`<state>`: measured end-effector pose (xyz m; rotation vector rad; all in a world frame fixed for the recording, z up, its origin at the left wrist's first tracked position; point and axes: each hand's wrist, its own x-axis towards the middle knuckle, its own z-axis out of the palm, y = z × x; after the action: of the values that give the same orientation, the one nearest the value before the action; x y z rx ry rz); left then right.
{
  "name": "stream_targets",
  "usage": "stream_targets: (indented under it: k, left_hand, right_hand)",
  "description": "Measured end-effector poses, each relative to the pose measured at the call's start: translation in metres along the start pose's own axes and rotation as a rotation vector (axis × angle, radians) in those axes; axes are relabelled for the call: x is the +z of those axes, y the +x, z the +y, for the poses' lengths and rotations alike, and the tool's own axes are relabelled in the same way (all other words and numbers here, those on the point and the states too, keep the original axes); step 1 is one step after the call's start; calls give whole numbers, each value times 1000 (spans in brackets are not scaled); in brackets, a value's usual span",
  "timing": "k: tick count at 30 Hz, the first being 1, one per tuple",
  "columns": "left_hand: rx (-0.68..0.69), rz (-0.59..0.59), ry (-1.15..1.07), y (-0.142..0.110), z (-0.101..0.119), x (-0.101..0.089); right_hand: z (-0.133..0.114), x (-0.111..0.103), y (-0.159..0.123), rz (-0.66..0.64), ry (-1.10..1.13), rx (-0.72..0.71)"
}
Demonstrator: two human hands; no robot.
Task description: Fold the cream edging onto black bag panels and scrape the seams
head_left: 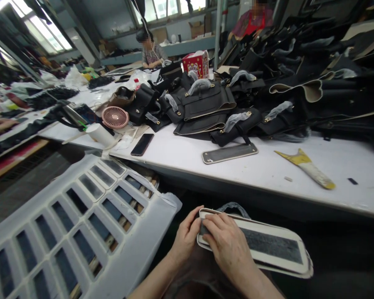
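At the front edge of the table, I hold a long bag panel (274, 243) with rounded ends, a cream border and a dark strip down its middle. Its layered edges do not sit quite flush at the far right end. My left hand (187, 232) is closed around the panel's left end. Over the same end lies my right hand (226, 236), fingers bent on the top face and thumb by the near edge. A plastic-wrapped handle (235, 207) sticks out behind the panel. The undersides of both hands are hidden.
A white slotted rack (162, 232) stands at left. On the table lie a phone (142, 144), a dark strip panel (230, 153), a yellow-and-white tool (313, 168), a pink fan (115, 117) and piled black bags (205, 99). People sit farther back.
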<state>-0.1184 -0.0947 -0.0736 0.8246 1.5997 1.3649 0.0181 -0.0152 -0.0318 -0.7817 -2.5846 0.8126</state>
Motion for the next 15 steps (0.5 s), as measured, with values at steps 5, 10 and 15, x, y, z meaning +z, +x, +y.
stream_targets:
  k: [5, 10, 15]
  left_hand:
    - [-16, -89, 42, 10, 2, 1]
    - [-157, -87, -158, 12, -3, 8]
    - [-264, -81, -264, 10, -8, 9]
  right_hand:
    - [1, 0, 1, 13, 24, 36]
    - [0, -1, -2, 81, 99, 63]
    - [-7, -15, -7, 386, 557, 231]
